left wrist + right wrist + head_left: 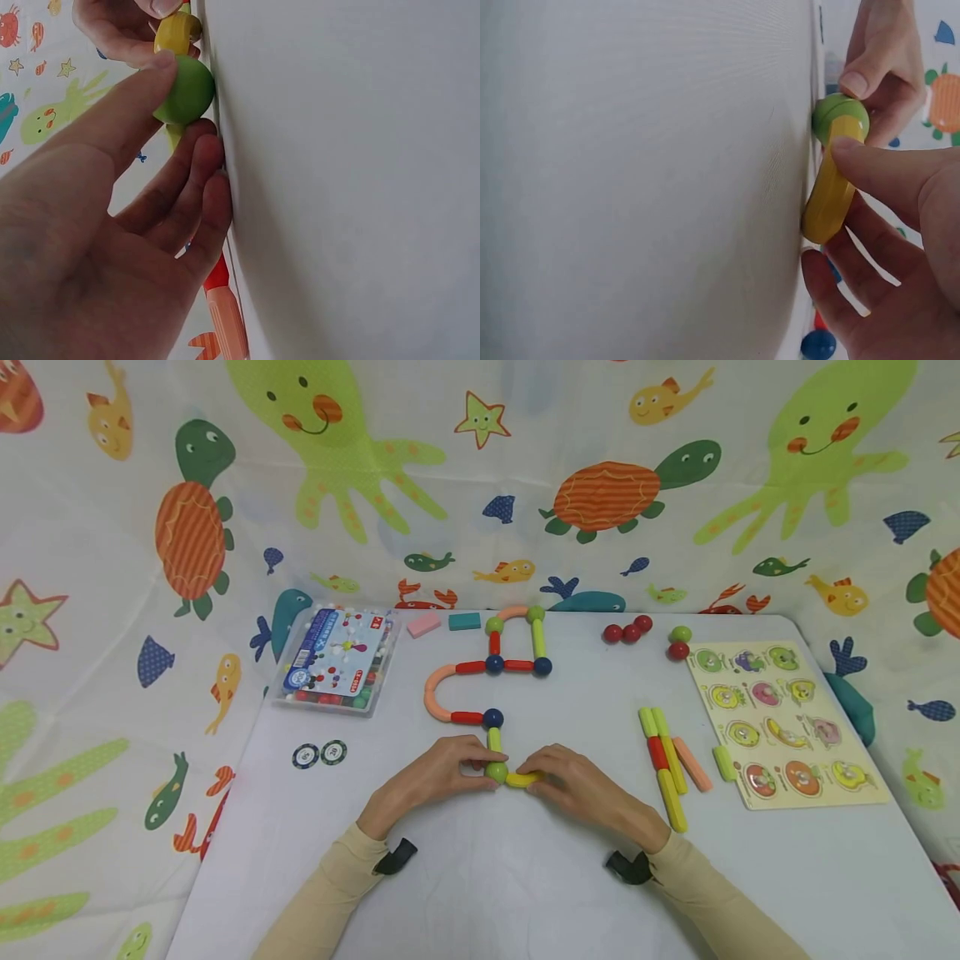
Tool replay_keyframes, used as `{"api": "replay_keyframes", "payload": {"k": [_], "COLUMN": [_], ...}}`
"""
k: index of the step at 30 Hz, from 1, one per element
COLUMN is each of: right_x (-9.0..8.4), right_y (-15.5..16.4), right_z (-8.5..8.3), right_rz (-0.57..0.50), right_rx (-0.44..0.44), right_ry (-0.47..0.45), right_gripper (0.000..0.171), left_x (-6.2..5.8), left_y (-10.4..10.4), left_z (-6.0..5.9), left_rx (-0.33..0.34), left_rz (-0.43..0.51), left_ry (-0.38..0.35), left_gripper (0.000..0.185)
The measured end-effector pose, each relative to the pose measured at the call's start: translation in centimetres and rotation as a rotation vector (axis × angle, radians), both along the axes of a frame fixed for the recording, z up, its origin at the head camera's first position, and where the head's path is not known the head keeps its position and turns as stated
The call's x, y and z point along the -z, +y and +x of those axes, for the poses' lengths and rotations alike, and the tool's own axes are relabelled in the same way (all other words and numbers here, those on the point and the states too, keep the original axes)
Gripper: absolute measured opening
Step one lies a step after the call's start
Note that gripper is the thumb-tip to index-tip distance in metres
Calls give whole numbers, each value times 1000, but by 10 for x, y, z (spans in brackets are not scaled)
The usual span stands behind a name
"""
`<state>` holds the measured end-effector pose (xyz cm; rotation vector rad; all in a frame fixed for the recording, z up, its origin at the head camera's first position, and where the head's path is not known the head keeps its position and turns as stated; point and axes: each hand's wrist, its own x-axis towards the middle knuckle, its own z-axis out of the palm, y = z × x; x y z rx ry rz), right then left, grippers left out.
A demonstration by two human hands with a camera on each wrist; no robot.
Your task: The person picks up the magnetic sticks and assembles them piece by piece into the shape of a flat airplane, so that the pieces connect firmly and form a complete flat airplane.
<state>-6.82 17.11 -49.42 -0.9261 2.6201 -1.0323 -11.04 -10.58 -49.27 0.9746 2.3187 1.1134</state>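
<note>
Step in hand: a yellow curved rod (522, 779) is being joined to a green ball (496, 771) at the near end of a chain of magnetic rods and balls (487, 681) laid out on the white table (480, 877).
Left hand: the left hand (438, 774) is seen with thumb and fingers curled about the green ball (185, 90), which is pinched against the table top and kept steady.
Right hand: the right hand (573, 781) is seen with thumb and fingers curled round the yellow curved rod (830, 187), whose end is pressed to the green ball (840, 116).
Where the pieces lie: ball and rod are found at the middle of the table, just below a short lime rod (494, 739) that runs up to a dark blue ball (492, 718).
Next move, as judged: the rod's end would have to be seated squarely on the ball and the curve laid flat before either grip is loosened; the chain behind could be dragged if the ball is shifted.
Containers: a clear plastic box (335, 662) is set at the far left, lid shut, coloured balls being visible through its near wall.
Puzzle board: a wooden peg puzzle (783, 722) is set at the right, each recess filled by a fruit or vegetable piece.
Loose stock: spare rods (667, 764) are laid between chain and puzzle; red balls (628, 628) are left at the far side.
</note>
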Motion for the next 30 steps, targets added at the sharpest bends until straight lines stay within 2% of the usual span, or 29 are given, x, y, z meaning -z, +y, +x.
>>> {"api": "replay_keyframes", "payload": {"k": [5,10,14,18,22,25,27,30], "right_x": [-4,-16,-33,-44,-49,-48,-46,-43], "right_y": [6,27,55,89,122,142,151,161], "right_z": [-2,-11,-30,-54,-84,-99,-105,-110], "right_rz": [-36,-134,-209,-292,-379,-383,-341,-242], "right_rx": [49,212,416,682,942,1079,1140,1175], "right_ry": [8,74,171,276,356,343,284,154], "right_gripper": [31,31,32,31,31,33,36,43], "left_x": [-4,-8,-14,-19,-25,-27,-26,-25], "left_y": [0,-1,-1,8,19,27,32,38], "left_z": [-3,-4,-1,3,4,8,10,14], "left_rx": [1,-29,-56,-29,-7,3,16,39], "left_rz": [-7,2,59,119,100,48,13,-26], "left_ry": [15,48,91,116,113,91,78,93], "left_gripper": [45,44,44,43,43,44,44,44]}}
